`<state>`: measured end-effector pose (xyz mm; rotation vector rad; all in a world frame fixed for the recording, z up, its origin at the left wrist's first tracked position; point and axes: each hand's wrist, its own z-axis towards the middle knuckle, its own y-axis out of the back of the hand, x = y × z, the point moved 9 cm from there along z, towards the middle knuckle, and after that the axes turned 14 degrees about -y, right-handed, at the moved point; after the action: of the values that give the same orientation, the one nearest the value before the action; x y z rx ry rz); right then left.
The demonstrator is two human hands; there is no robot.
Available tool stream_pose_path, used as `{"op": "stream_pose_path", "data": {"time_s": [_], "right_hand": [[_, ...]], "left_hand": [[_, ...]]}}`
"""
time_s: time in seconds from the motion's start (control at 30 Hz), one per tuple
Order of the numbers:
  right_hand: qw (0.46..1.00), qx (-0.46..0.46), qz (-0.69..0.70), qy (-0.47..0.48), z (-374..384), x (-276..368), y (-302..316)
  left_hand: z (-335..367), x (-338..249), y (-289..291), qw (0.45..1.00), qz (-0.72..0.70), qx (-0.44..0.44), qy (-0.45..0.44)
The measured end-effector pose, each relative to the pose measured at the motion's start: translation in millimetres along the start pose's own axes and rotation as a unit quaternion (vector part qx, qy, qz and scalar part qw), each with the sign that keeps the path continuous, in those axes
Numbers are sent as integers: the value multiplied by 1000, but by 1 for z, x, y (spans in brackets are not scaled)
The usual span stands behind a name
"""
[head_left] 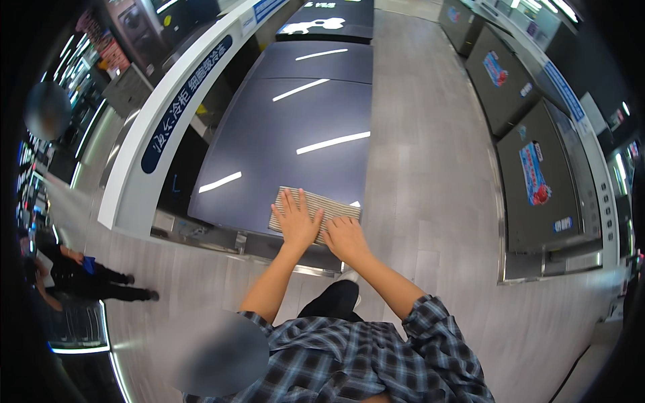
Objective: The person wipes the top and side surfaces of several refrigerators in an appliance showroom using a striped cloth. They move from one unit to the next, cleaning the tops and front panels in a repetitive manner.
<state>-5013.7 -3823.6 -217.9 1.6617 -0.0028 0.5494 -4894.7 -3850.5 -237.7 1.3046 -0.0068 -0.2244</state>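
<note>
The smooth, dark blue-grey, rectangular appliance top (269, 148) is gleaming glossily, mirroring streaks of light. The beige-and-brown striped cloth (332, 205) is looking matt and ribbed, while the pale grey, wood-look plank floor (430, 174) is showing a soft sheen.

Two hands (297, 225) (346, 238), one striped cloth (330, 207)

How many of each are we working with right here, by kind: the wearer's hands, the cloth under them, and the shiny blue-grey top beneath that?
Hands: 2 (left hand, right hand)
Striped cloth: 1
Shiny blue-grey top: 1
Total: 4
</note>
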Motion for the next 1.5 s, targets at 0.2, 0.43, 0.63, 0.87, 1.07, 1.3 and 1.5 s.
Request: {"op": "stream_pose_path", "data": {"time_s": [0.2, 0.43, 0.63, 0.87, 1.07, 1.3, 1.5], "right_hand": [[986, -90, 19, 138, -6, -22, 14], [987, -36, -2, 154, 6, -29, 12], [986, -23, 13, 168, 14, -30, 12], [981, -24, 5, 194, 33, -42, 15], [981, -28, 19, 189, 75, -64, 28], [980, -31, 18, 194, 150, -101, 45], [976, -51, 48, 208, 234, -144, 70]], "left_hand": [[3, -18, 3, 1000, 4, 19, 15], [13, -20, 16, 1000, -24, 4, 15], [11, -19, 16, 999, -24, 3, 39], [28, -19, 5, 998, -9, 9, 59], [75, -19, -8, 998, -6, 12, 56], [153, -12, -42, 997, 0, 47, 62], [244, -7, -71, 995, 34, 53, 72]]}}
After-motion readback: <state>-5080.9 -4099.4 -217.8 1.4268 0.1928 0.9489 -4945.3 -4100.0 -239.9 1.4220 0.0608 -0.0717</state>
